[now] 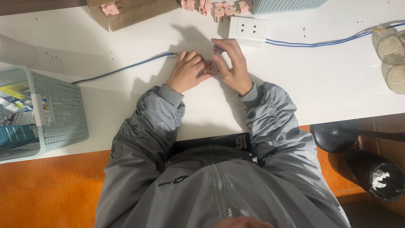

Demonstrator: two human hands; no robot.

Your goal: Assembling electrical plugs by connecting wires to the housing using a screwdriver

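Note:
My left hand [187, 71] is closed around a small pink plug [211, 66] on the white table [329, 80]. A blue cable [126, 67] runs from that hand out to the left. My right hand [233, 64] pinches a thin tool, seemingly a small screwdriver [218, 51], with its tip at the plug. The two hands touch. Most of the plug is hidden by my fingers. Just beyond my right hand sits a white socket box [248, 28], with blue wires [329, 42] leading off to the right.
Several loose pink plugs [219, 8] lie at the far edge, beside a cardboard box [130, 12] and a pale blue basket [287, 5]. A perforated basket [59, 114] with packets stands at the left. Two glass cups [392, 48] stand at the right edge.

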